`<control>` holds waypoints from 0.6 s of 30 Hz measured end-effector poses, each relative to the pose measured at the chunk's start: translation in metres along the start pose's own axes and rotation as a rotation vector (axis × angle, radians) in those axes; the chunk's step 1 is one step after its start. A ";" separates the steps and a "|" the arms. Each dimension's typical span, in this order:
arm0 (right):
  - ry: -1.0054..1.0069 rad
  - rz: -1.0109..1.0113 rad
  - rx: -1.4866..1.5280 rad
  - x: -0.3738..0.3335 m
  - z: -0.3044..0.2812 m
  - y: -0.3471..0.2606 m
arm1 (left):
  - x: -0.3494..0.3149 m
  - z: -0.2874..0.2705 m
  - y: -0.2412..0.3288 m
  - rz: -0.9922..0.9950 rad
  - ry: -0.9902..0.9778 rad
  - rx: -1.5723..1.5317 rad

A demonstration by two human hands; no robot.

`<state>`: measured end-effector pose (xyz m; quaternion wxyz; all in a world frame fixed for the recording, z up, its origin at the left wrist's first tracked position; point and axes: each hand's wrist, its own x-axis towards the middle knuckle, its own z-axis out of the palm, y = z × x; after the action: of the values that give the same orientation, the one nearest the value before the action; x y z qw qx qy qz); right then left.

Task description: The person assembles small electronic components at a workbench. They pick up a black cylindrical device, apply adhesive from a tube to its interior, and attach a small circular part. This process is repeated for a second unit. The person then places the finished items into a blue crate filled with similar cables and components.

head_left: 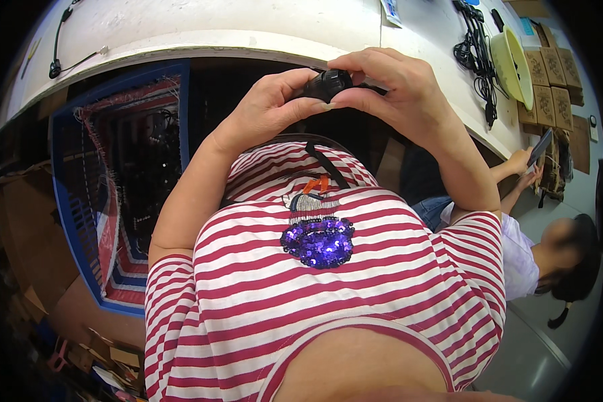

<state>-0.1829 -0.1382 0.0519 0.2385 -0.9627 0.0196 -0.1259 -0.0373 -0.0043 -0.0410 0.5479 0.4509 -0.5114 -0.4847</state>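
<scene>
A black, ribbed, barrel-shaped part (328, 85) is held between my two hands just off the front edge of the white table. My left hand (269, 104) has its fingers and thumb closed round the left end. From the other side, my right hand (400, 88) grips the right end between thumb and fingers. A thin dark piece (372, 87) shows by the right palm; whether it joins the part I cannot tell. Both hands cover some of the part.
On the white table (248, 20) lie a black cable (59, 47) at left and bundled black cables (479, 53) at right, beside a pale yellow bowl (514, 67). A blue basket (67, 201) with dark items stands below left. Brown boxes (549, 80) and a person (522, 261) holding a phone (540, 147) are at right.
</scene>
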 end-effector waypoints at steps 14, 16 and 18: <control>0.024 -0.050 -0.075 0.000 0.001 0.006 | 0.002 0.000 -0.003 -0.026 -0.014 -0.049; 0.020 -0.060 -0.143 -0.001 0.001 0.006 | 0.001 -0.001 -0.002 -0.054 -0.030 -0.026; 0.033 -0.059 -0.133 -0.001 0.002 0.006 | 0.002 0.000 -0.005 -0.043 -0.010 -0.045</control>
<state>-0.1827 -0.1428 0.0470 0.1698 -0.9744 0.0037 -0.1473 -0.0372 -0.0065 -0.0457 0.5447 0.4468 -0.4933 -0.5103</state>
